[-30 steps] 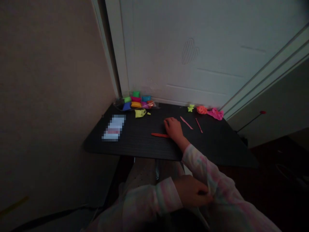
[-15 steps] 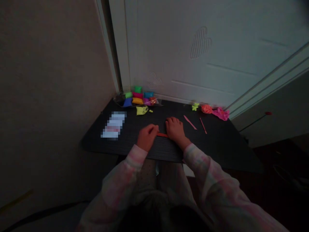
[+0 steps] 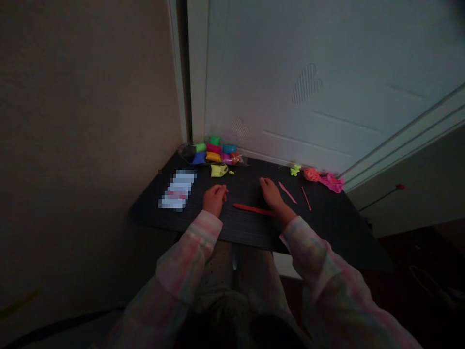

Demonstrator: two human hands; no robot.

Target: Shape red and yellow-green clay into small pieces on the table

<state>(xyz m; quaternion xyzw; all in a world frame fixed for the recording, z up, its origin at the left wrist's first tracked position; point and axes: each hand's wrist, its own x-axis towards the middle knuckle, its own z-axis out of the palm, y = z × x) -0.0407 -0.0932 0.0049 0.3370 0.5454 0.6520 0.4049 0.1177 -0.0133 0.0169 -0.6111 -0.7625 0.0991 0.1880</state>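
A long red strip (image 3: 250, 209) lies flat on the dark table (image 3: 330, 237), between the hands and near the front edge, its right end reaching close to the right wrist. It looks light and narrow; whether it is soft clay or firm plastic cannot be told in this dim light. If clay, it would probably bend, stretch or take dents under a hard pinch, so a light hold near the middle, with a finger under each half, would suit it; if plastic, either end should serve. The left hand (image 3: 214, 198) is just beyond its left end, fingers bent in and bunched together; whether anything is pinched in them cannot be seen. The right hand (image 3: 271, 191) is beyond the strip's right part, fingers curled towards the palm, and their inner side is hidden, so a small held piece cannot be ruled out. To the right lie a flat pink blade-shaped tool (image 3: 287, 192) and a slim pink stick (image 3: 306, 198), both probably smooth and stiff. Behind them sit a lobed yellow-green piece (image 3: 295, 170), a rough orange lump (image 3: 311, 175) and a ruffled pink piece (image 3: 332, 182). Plump, pillow-shaped coloured packets (image 3: 213, 156) lie in shiny clear film, behind a crinkled yellow packet (image 3: 218, 170) and a tiny yellow bit (image 3: 231, 172).
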